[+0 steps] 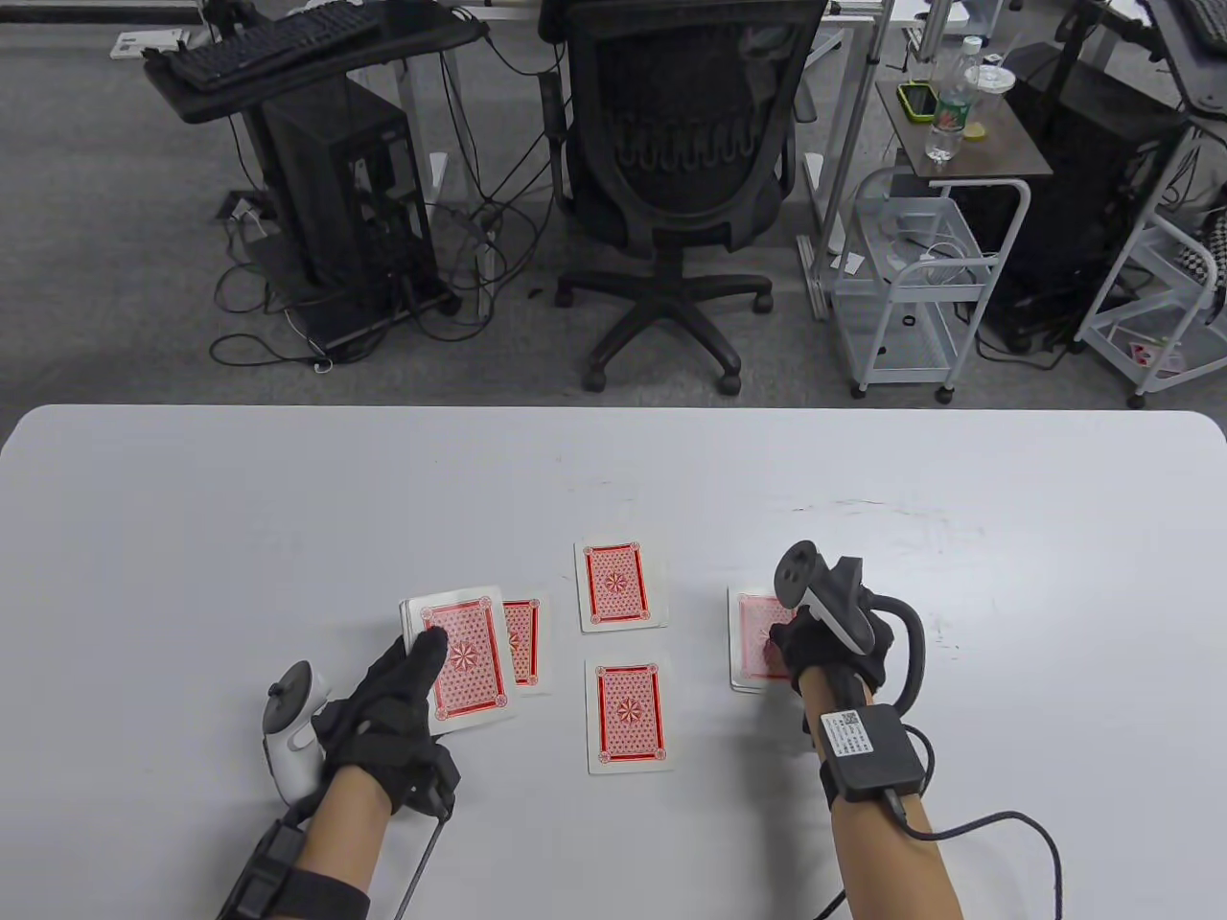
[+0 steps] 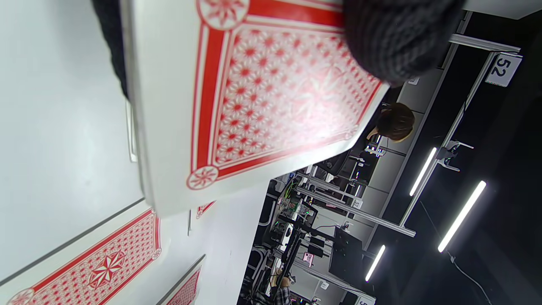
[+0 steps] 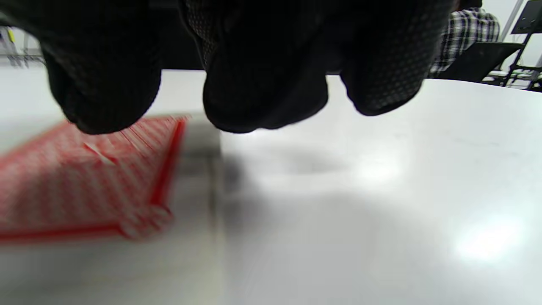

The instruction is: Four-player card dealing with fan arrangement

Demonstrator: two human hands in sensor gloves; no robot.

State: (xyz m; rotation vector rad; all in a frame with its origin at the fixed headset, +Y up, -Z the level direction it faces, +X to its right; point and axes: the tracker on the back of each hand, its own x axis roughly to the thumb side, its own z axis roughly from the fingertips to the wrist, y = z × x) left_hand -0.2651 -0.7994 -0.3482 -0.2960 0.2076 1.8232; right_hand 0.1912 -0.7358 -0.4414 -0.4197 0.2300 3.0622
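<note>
My left hand (image 1: pixel 414 671) grips a red-backed deck (image 1: pixel 467 663) at the table's left, thumb on top. The deck fills the left wrist view (image 2: pixel 271 97), with the thumb (image 2: pixel 398 38) on it. Face-down cards lie around the middle: one half under the deck (image 1: pixel 524 640), one at the far centre (image 1: pixel 621 586), one at the near centre (image 1: pixel 630 717). At the right lies a card (image 1: pixel 754 640), with a second edge showing just under it. My right hand (image 1: pixel 781 640) has its fingertips over this card. In the right wrist view the fingers (image 3: pixel 262 84) hang just above the blurred card (image 3: pixel 84 182).
The white table (image 1: pixel 288 498) runs wide on all sides of the cards. Cables trail from both forearms toward the near edge. An office chair (image 1: pixel 685 172), desks and a white cart (image 1: pixel 911 278) stand on the floor beyond the far edge.
</note>
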